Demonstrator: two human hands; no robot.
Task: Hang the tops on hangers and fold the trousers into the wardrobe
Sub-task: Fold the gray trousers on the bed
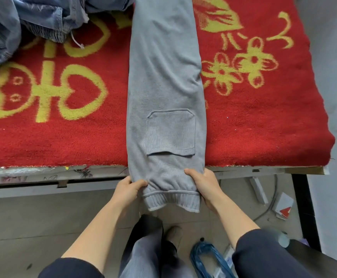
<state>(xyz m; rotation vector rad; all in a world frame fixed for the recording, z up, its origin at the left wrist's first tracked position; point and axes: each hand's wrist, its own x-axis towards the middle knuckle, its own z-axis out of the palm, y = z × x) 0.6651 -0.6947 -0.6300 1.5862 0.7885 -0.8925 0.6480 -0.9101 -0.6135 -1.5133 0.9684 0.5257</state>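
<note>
Grey trousers (164,81) lying long on a red blanket (63,137), left hand (128,189) and right hand (204,184) fingers gripping the waistband, blue clothes (23,23) piled far left

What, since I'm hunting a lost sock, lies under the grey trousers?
The red blanket lies under the grey trousers; anything between them is covered. Their elastic end overhangs the edge.

Grey sweatpants (163,77) lie lengthwise, folded narrow, on a red blanket (264,117) with a yellow pattern that covers the bench (33,185). Their patch pocket (170,131) faces up and the ribbed end hangs over the near edge. The left grip (128,189) and right grip (203,185) pinch that end at either side. Crumpled denim clothes (23,23) sit at the far left.
</note>
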